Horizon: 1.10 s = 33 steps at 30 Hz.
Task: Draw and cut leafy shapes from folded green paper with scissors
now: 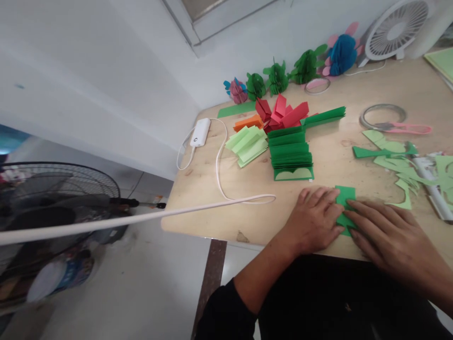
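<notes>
A small green paper piece (346, 191) lies flat near the table's front edge. My left hand (316, 219) rests on its left side, palm down, fingers flat. From the right, my right hand (385, 229) lies over the paper with its fingers stretched out, the fingertips close to my left hand. Behind my left hand stands a stack of pleated dark green paper (290, 148) with a pale scalloped piece at its front. Beside it are folded light green paper (247, 143), orange strips (248, 123) and red folded pieces (283, 113).
Along the wall stand paper figures (277, 78) and a white fan (394, 33). Pink scissors (406, 128), a tape ring (383, 106) and green scraps (392, 165) lie right. A white cable (141, 216) crosses the left, near a power bank (200, 132).
</notes>
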Available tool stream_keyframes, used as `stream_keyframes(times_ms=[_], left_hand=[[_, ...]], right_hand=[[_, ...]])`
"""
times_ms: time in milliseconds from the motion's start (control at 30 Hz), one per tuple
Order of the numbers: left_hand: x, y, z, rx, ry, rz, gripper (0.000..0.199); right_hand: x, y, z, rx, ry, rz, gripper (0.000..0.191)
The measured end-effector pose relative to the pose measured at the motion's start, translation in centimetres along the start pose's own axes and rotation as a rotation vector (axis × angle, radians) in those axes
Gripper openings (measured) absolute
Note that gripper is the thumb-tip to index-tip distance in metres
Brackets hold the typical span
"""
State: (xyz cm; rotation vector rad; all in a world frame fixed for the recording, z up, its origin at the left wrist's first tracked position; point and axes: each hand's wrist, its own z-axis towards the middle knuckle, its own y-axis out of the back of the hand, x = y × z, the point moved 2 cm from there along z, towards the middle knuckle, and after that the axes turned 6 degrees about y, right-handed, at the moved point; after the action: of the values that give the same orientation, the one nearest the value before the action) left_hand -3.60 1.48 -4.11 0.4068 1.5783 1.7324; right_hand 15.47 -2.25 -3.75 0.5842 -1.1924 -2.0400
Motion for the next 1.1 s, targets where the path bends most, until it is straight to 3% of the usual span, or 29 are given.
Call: stream_keyframes(times_ms=[400,600,833,1100], left_hand=[[0.25,0.80,0.35,0.132,0.085,-0.148,0.042],[0.24,0.64,0.37,0.128,0.093,-0.140,0.043],[0.29,0.35,0.33,0.126,0.077,-0.113,0.040],[0.26,0.40,0.32,0.116,0.075,-0.106,0.039]], right_hand=[[0.09,0.05,0.06,0.015,-0.036,0.015,0.033],[-0.07,0.00,-0.17,0.014,-0.076,0.075,0.041],[0.16,0.22,0.15,0.009,-0.024,0.009,0.034],[0.09,0.22,0.13,0.012,-0.044,0.033,0.038]])
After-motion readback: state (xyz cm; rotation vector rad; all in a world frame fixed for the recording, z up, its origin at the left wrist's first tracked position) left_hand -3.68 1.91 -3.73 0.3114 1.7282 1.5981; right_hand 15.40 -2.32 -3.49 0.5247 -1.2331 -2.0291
